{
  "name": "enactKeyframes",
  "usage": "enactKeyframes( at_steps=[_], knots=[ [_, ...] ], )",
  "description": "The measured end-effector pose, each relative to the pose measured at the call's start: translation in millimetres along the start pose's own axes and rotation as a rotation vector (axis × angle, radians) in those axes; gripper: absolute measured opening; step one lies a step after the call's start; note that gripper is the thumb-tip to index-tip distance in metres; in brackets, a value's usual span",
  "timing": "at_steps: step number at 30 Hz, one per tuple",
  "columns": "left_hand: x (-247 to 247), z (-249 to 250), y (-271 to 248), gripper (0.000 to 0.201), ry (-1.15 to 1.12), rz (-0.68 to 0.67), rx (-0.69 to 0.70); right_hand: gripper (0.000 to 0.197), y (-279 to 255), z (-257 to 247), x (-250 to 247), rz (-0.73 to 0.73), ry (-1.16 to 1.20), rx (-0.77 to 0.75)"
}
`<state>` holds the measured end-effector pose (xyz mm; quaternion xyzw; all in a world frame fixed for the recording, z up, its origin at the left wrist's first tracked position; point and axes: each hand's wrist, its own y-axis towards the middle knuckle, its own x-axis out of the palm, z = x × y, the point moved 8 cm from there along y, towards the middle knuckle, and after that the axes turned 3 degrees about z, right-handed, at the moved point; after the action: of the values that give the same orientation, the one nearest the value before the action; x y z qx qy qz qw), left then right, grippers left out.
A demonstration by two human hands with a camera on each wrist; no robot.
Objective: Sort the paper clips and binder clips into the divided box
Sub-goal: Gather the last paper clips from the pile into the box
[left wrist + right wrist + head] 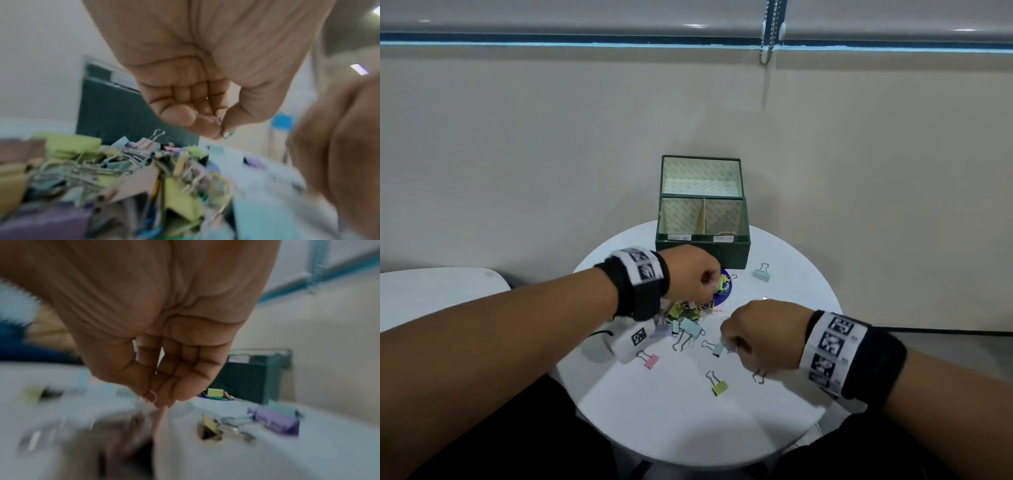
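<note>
The box (702, 251) stands at the far edge of the round counter (688, 428), lid up, with two front compartments parted by a divider and a small label on each; as far as the head view shows, both compartments look bare, so by my reading the sorting has hardly begun, though the floor of each is partly hidden by the front wall. Nearly all the clips are still out on the counter: a tangled pile (688, 313) of binder clips and wire paper clips lies just near of the box, partly on a purple disc (726, 291), and loose binder clips lie around it, a mint one (762, 273) to the right by the box, a pink one (650, 360) and a green one (718, 386) nearer. The left hand (693, 274) is over the far side of the pile, its grip narrow, thumb and forefinger pinching a small wire piece (223, 128), probably a paper clip. The right hand (760, 334) hangs over the near right of the spread, fingers curled together and pinching a thin pink wire loop (151, 396), likely a paper clip too; the blur forbids more. What is left is almost everything: both picks to be dropped in, then the pile and the strays.
</note>
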<state>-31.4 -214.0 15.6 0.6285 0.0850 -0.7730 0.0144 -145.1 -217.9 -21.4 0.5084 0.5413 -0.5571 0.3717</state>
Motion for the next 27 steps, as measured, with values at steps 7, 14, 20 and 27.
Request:
enactKeyframes(
  at_steps=[7,14,20,27],
  knots=[
    [-6,-77,-29,0.004,-1.163,0.016,-0.359,0.024,6,79,-19,0.304,1.521,0.45],
    [-22,-102,-23,0.014,-1.379,0.196,-0.392,0.013,39,59,-26,0.098,0.491,0.297],
    [-43,-93,14,0.005,-1.244,0.316,-0.405,0.042,61,39,-10,0.07,-0.037,0.146],
    [-59,-69,57,0.014,-1.025,0.308,-0.438,0.018,62,36,-7,0.141,-0.088,0.141]
  ],
)
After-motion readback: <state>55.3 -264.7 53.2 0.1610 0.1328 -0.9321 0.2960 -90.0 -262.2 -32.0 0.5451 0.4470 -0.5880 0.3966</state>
